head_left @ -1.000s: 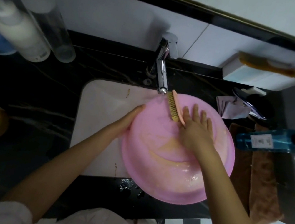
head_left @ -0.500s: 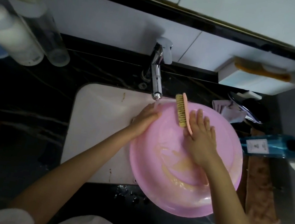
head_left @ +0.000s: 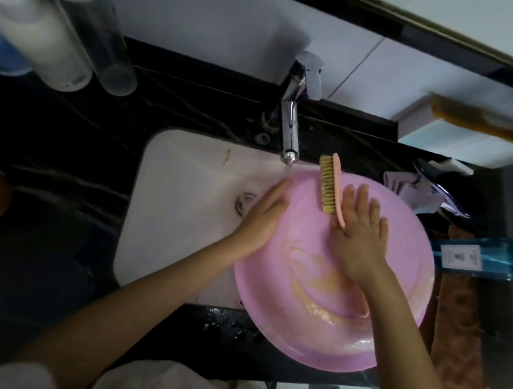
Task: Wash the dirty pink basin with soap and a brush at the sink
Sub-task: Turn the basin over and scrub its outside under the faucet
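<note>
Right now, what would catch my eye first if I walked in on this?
The big pink basin, smeared with yellowish residue, sits over the right side of the white sink, near the chrome faucet. The right hand holds a brush over its far rim, while the left hand touches its left edge. A blue bottle shows at far right.

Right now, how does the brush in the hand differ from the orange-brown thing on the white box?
The brush has a pink back and pale bristles; the orange-brown thing is one colour and blurred. The right hand holds the brush over the pink basin; no hand touches the orange-brown thing on the white box. Both are long and narrow.
</note>
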`<action>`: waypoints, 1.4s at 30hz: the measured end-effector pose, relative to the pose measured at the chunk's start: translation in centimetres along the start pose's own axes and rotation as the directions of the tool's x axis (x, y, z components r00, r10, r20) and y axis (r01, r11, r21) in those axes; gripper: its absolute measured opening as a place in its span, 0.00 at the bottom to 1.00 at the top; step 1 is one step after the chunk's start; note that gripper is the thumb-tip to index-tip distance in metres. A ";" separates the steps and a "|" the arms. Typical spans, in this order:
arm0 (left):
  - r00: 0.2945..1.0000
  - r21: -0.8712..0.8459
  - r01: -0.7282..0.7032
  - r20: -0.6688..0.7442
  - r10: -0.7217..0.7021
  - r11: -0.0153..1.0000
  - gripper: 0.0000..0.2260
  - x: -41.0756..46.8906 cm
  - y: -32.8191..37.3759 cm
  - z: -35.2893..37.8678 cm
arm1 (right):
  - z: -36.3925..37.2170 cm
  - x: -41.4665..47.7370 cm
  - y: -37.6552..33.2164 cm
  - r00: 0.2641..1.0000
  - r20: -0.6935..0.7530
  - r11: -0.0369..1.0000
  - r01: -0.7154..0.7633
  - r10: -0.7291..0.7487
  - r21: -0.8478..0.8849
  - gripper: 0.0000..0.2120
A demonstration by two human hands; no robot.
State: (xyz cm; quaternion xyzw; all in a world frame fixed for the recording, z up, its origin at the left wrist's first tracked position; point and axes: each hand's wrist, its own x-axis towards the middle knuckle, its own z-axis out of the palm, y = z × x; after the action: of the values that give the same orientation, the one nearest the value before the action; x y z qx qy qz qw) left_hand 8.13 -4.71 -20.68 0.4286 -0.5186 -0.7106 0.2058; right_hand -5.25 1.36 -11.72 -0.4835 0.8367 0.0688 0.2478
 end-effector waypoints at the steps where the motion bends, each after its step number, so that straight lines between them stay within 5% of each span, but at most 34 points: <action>1: 1.000 -0.003 0.012 0.020 -0.012 1.000 0.18 1.2 0.6 -0.1 | 0.1 -0.1 -0.1 1.000 0.006 1.000 -0.007 0.007 -0.012 0.31; 5: 0.967 -0.169 0.243 0.120 -0.224 0.955 0.12 4.8 -0.6 -1.1 | 0.1 0.3 -0.7 1.000 0.001 0.998 -0.018 0.019 -0.062 0.30; 8: 0.952 -0.248 0.292 -0.012 -0.304 0.924 0.16 1.1 -1.3 -1.1 | 0.1 0.3 -1.2 1.000 -0.004 0.996 -0.026 0.026 -0.080 0.30; 15: 0.999 -0.055 -0.006 -0.035 0.004 0.998 0.19 0.5 0.1 0.1 | 0.2 0.1 -1.0 0.999 -0.004 0.997 -0.033 0.032 -0.073 0.30; 20: 0.961 -0.257 0.275 0.082 -0.263 0.926 0.13 2.9 0.2 -0.9 | 0.2 0.2 -1.5 0.999 -0.008 0.995 -0.048 0.047 -0.088 0.30; 22: 0.965 -0.167 0.263 0.039 -0.260 0.950 0.18 0.8 -0.8 -1.0 | 0.2 0.3 -1.6 0.999 -0.011 0.995 -0.047 0.046 -0.090 0.30; 25: 0.992 0.131 0.004 0.124 -0.020 0.991 0.20 -2.7 -2.5 -2.7 | 0.2 0.2 -1.5 0.998 -0.013 0.994 -0.056 0.055 -0.096 0.30; 27: 0.996 0.134 -0.068 0.074 0.059 0.989 0.19 -4.0 -3.0 -4.7 | 0.2 0.2 -1.6 0.998 -0.012 0.993 -0.062 0.061 -0.102 0.30; 30: 0.983 0.080 -0.001 -0.185 0.016 0.997 0.18 -4.0 -4.2 -5.9 | 0.3 0.3 -2.3 0.998 -0.011 0.990 -0.065 0.064 -0.126 0.30; 32: 0.958 0.198 0.228 -0.220 -0.184 0.953 0.20 -3.8 -5.0 -5.1 | 0.2 0.4 -2.6 0.997 -0.004 0.989 -0.072 0.072 -0.130 0.30; 35: 0.828 -0.133 0.561 0.055 -0.559 0.817 0.18 -5.1 -5.1 -2.7 | 0.1 0.2 -2.7 0.996 -0.003 0.990 -0.086 0.086 -0.111 0.30; 38: 0.837 -0.385 0.514 0.029 -0.546 0.767 0.17 -4.4 -5.6 -2.0 | 0.0 -0.2 -2.4 0.993 0.004 0.989 -0.118 0.119 -0.084 0.30; 42: 0.872 -0.425 0.408 -0.081 -0.482 0.808 0.25 -0.4 -6.4 -3.6 | -0.2 -0.5 -2.2 0.993 -0.005 0.986 -0.115 0.115 -0.120 0.29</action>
State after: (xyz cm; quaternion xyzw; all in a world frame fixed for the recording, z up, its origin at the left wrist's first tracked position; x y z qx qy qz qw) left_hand 12.29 -4.00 -26.74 0.5521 -0.2278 -0.7855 0.1621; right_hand -3.30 0.53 -11.08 -0.4483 0.8574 0.1335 0.2146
